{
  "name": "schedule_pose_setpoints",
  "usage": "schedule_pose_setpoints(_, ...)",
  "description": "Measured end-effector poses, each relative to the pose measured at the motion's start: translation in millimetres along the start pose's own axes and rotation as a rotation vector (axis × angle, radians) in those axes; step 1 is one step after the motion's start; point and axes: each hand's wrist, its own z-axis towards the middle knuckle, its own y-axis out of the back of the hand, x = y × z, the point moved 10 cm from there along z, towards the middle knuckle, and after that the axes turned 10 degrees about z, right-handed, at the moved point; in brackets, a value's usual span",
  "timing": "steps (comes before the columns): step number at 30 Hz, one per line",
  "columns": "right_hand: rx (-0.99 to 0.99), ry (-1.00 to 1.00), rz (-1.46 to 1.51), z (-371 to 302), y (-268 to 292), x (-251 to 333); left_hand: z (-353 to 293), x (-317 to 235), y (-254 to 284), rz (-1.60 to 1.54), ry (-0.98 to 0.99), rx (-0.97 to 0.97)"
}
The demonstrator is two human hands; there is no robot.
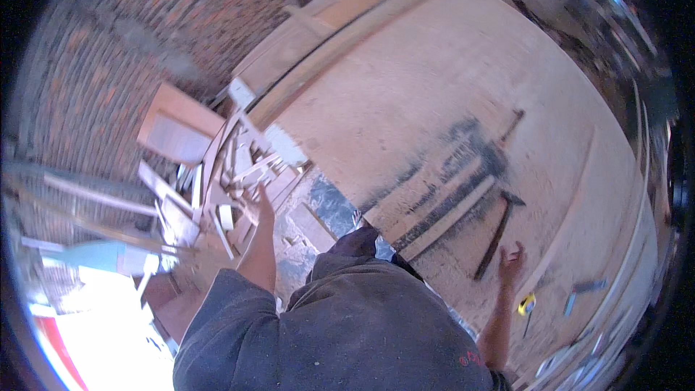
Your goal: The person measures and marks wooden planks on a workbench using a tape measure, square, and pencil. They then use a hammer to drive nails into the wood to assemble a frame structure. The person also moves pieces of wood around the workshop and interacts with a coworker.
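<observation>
The left hand (262,203), fingers loosely extended, reaches over the heap of wood offcuts (217,188) beside the workbench (434,87), while the empty right hand (511,261) hovers, fingers spread, above the bench near a yellow tape measure (527,304); nothing is gripped yet.

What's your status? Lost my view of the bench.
Left hand open, reaching at scrap wood pile. Right hand open over sheet, empty. Dark bar beside it.

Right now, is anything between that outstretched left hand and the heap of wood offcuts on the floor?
Nothing visible does. The left hand is stretched out at the near edge of the wood offcuts, with no object in between. The picture is too blurred to tell whether it touches a piece. The right hand hangs open over the big sheet of board.
</observation>
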Motion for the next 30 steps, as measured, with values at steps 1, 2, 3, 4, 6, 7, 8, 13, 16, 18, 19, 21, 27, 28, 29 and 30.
schedule_pose_setpoints(1, -0.053, 0.169, 0.013, 6, -16, 9, -7, -20, 14, 0.038, -0.062, -0.031)
schedule_pose_setpoints(2, -0.113, 0.329, 0.028, 8, -30, 12, -13, -44, 25, 0.075, -0.129, -0.064)
schedule_pose_setpoints(3, -0.28, 0.576, -0.026, -1, -27, 48, -10, -42, 34, 0.064, -0.172, -0.06)
schedule_pose_setpoints(4, -0.183, 0.464, 0.098, 12, -37, 33, -5, -47, 36, 0.069, -0.129, 0.003)
schedule_pose_setpoints(6, 0.008, 0.22, 0.324, 36, -63, -10, 6, -75, 43, 0.097, -0.236, -0.033)
schedule_pose_setpoints(7, 0.071, 0.031, 0.467, 44, -71, -12, 15, -87, 43, 0.101, -0.28, -0.025)
schedule_pose_setpoints(8, 0.132, -0.167, 0.6, 43, -75, -12, 27, -98, 42, 0.106, -0.325, -0.011)
schedule_pose_setpoints(13, 0.028, -0.194, 0.643, 22, -93, 71, 105, -183, 9, 0.194, -0.552, 0.066)
schedule_pose_setpoints(16, 0.028, 0.043, 0.754, -7, -147, 180, 151, -229, -31, 0.28, -0.697, 0.168)
schedule_pose_setpoints(18, 0.052, 0.284, 0.622, -26, -184, 292, 169, -259, -61, 0.342, -0.734, 0.29)
schedule_pose_setpoints(19, -0.018, 0.325, 0.344, -37, -198, 347, 177, -265, -75, 0.345, -0.74, 0.343)
schedule_pose_setpoints(21, 0.187, 0.278, 0.37, -47, -255, 426, 186, -289, -95, 0.38, -0.822, 0.381)
schedule_pose_setpoints(27, 0.322, 0.68, 0.158, -70, -382, 608, 195, -303, -146, 0.39, -0.835, 0.483)
schedule_pose_setpoints(28, 0.313, 0.712, 0.164, -67, -397, 622, 198, -302, -147, 0.371, -0.821, 0.463)
schedule_pose_setpoints(29, 0.305, 0.744, 0.171, -63, -413, 631, 196, -302, -152, 0.369, -0.823, 0.48)
schedule_pose_setpoints(30, 0.303, 0.777, 0.183, -63, -425, 643, 199, -302, -153, 0.374, -0.821, 0.495)
